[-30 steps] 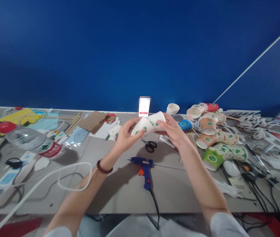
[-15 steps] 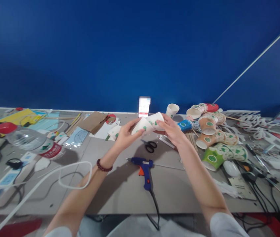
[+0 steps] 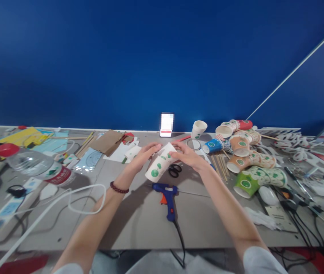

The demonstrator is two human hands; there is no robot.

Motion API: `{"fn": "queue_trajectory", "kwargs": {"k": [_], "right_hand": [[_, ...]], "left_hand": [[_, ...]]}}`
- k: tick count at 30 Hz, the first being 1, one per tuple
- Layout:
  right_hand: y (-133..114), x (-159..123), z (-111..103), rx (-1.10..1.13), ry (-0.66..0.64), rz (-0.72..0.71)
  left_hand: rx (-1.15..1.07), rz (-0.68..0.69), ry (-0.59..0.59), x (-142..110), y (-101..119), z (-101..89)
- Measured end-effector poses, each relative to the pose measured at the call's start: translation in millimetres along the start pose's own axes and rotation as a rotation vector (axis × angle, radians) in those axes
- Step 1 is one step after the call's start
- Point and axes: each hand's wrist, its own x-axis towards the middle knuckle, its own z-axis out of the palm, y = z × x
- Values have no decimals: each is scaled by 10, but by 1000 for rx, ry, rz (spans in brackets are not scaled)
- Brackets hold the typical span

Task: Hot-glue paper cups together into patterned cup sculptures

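A pair of white paper cups [image 3: 162, 161] with green dots, set end to end, is tilted in front of me over the table. My right hand [image 3: 187, 155] grips their upper right part, thumb on the near side and fingers mostly hidden behind. On the other side, my left hand [image 3: 144, 154] lies close along the cups, its thumb stretched out and off their front; its other fingers are partly hidden. Below the cups rests a blue hot glue gun [image 3: 166, 194] with an orange trigger. Black-handled scissors [image 3: 174, 170] lie just behind it, partly covered.
A phone [image 3: 166, 125] stands against the blue wall. One white cup [image 3: 198, 129] stands right of it, near several coloured paper cups [image 3: 247, 182] and wooden sticks [image 3: 221, 165]. Leftward lie a plastic bottle [image 3: 36, 163], cardboard [image 3: 107, 142] and a power strip [image 3: 16, 209].
The paper cups have turned to a steeper tilt and come lower, nearer me. My left thumb has left their front; my right hand has shifted slightly left and down with them.
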Motion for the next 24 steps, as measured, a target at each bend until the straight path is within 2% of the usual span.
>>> {"fn": "queue_trajectory", "kwargs": {"k": [8, 13, 15, 18, 22, 24], "right_hand": [[60, 11, 84, -144, -10, 43], [88, 47, 11, -208, -10, 11], [89, 99, -114, -270, 67, -1], [82, 222, -395, -436, 288, -30], [73, 430, -822, -925, 535, -85], [69, 529, -1018, -999, 586, -84]], "left_hand": [[6, -106, -107, 0, -3, 27], [9, -152, -59, 1, 25, 56], [-22, -133, -40, 4, 33, 43], [-64, -111, -27, 2, 42, 9], [-110, -87, -28, -1, 30, -29], [-109, -63, -28, 2, 20, -38]]}}
